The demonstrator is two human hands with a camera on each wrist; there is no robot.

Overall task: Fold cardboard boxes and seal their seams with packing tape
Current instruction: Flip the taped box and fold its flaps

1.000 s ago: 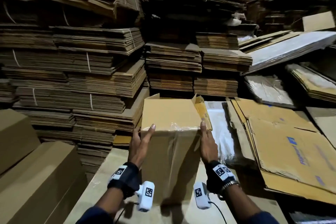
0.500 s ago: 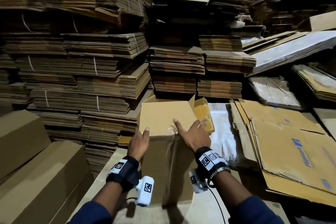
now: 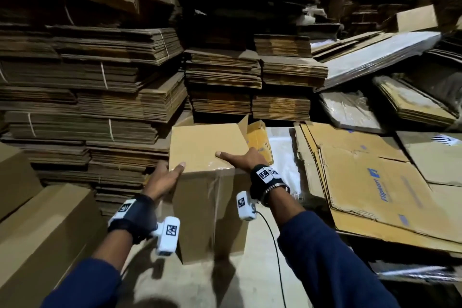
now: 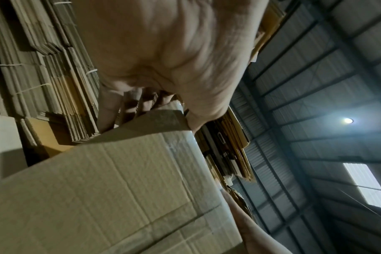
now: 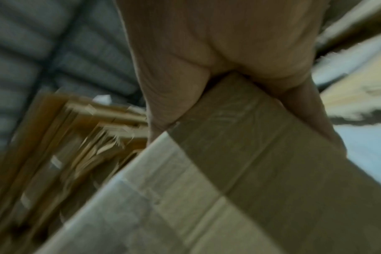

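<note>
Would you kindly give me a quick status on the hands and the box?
Left hand grips box's left top edge. Right hand spread flat on its top. Box upright, tape down its front. Stacked flat cardboard close behind.

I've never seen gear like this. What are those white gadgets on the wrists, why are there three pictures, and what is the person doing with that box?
There is no robot here: a person wears three cameras. The wide picture comes from a head camera; the other two come from the white wrist cameras, looking along each palm.

The left hand holds the near left corner of an upright cardboard box, thumb on top. The right hand lies across the box's top at its right edge, thumb stretched over it. Clear packing tape runs over the top and down the front. The box stands on a pale surface, with stacks of flattened cardboard behind.
</note>
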